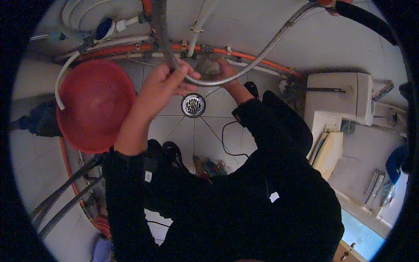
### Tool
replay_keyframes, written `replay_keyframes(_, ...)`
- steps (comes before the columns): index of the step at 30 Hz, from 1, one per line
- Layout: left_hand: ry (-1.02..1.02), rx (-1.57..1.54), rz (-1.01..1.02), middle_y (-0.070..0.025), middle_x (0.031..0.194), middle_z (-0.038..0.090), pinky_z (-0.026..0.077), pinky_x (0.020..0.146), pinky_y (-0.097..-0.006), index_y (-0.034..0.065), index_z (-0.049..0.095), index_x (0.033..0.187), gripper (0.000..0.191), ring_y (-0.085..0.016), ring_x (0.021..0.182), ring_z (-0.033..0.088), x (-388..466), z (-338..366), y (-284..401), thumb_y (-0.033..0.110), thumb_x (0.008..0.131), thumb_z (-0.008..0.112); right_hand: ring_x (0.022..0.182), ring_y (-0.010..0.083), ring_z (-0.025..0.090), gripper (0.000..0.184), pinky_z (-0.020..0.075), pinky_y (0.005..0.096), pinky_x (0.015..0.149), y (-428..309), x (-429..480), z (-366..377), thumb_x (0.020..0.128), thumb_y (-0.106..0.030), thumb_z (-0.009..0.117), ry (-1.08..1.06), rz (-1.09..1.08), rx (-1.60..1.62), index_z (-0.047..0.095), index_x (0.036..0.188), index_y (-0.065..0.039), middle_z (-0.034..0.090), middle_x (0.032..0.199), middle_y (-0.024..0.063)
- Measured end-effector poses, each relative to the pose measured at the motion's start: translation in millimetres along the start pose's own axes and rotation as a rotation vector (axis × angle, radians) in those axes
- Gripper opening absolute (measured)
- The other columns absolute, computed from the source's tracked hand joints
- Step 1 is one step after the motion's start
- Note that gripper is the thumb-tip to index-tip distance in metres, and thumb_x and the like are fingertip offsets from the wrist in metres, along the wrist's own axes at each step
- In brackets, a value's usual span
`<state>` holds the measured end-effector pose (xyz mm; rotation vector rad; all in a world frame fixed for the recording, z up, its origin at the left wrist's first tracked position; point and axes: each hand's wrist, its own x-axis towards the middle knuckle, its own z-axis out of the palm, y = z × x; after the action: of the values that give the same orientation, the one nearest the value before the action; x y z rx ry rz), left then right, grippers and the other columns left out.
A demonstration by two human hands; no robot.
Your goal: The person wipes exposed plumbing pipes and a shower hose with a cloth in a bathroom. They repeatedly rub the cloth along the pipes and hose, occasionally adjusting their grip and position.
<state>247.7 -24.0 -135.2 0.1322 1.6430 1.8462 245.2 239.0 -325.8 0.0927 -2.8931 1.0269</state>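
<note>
A flexible corrugated metal hose [242,72] hangs in a loop before me. My left hand [172,78] grips its low part between thumb and fingers. From that hand the hose runs up past the top edge on one side and curves to the upper right on the other. Behind the loop, my right hand [227,70] is low by the wall, touching or holding a blurred grey-green lump [208,67], perhaps a cloth. Its fingertips are partly hidden. Below the hands, a round metal floor drain [193,105] sits in the tiled floor [176,129].
Orange pipe [262,59] and white pipe [198,29] are clipped along the wall. A red plastic basin [98,104] is at left, with a white hose [60,88] over it. A black tube-like piece [366,21] meets the hose's upper right end. A white cistern [337,95] stands right.
</note>
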Motion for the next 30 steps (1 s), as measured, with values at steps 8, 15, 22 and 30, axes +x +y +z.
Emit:
replay_keyframes(8, 0.158, 0.035, 0.106, -0.009, 0.111, 0.06, 0.049, 0.073, -0.0284, 0.0091, 0.046, 0.118, 0.039, -0.017, 0.09, 0.063, 17, 2, -3, 0.035, 0.091, 0.056, 0.093, 0.0273, 0.061, 0.043, 0.0503, 0.0376, 0.08, 6, -104, -44, 0.074, -0.012, 0.067, 0.503, 0.514, 0.88, 0.054, 0.115, -0.005, 0.061, 0.106, 0.0145)
replay_keyframes(15, 0.383, -0.079, 0.167, -0.0101, 0.112, 0.057, 0.05, 0.076, -0.038, 0.0082, 0.032, 0.133, 0.062, -0.021, 0.096, 0.061, 58, 6, -22, 0.022, 0.083, 0.066, 0.094, 0.0276, 0.061, 0.045, 0.0513, 0.0388, 0.08, -52, -191, -71, 0.074, -0.004, 0.065, 0.749, 0.686, 1.225, 0.052, 0.117, -0.002, 0.06, 0.107, 0.0122)
replay_keyframes(22, 0.128, 0.193, 0.01, -0.0146, 0.124, 0.05, 0.047, 0.085, -0.0423, 0.0069, 0.028, 0.141, 0.085, -0.026, 0.109, 0.053, 52, 36, -53, 0.036, 0.075, 0.072, 0.098, 0.0269, 0.06, 0.048, 0.0504, 0.0374, 0.083, -76, -233, -120, 0.074, -0.007, 0.068, 0.746, 0.624, 1.129, 0.051, 0.118, -0.002, 0.06, 0.109, 0.0116)
replay_keyframes(30, -0.352, -0.075, -0.387, -0.0085, 0.134, 0.045, 0.043, 0.094, -0.0418, 0.0112, 0.04, 0.134, 0.071, -0.026, 0.12, 0.045, -85, 173, -139, 0.05, 0.081, 0.065, 0.105, 0.0204, 0.053, 0.073, 0.043, 0.0335, 0.091, -128, -282, -130, 0.077, -0.024, 0.072, 0.262, 0.452, 1.15, 0.032, 0.138, -0.011, 0.053, 0.116, 0.0089)
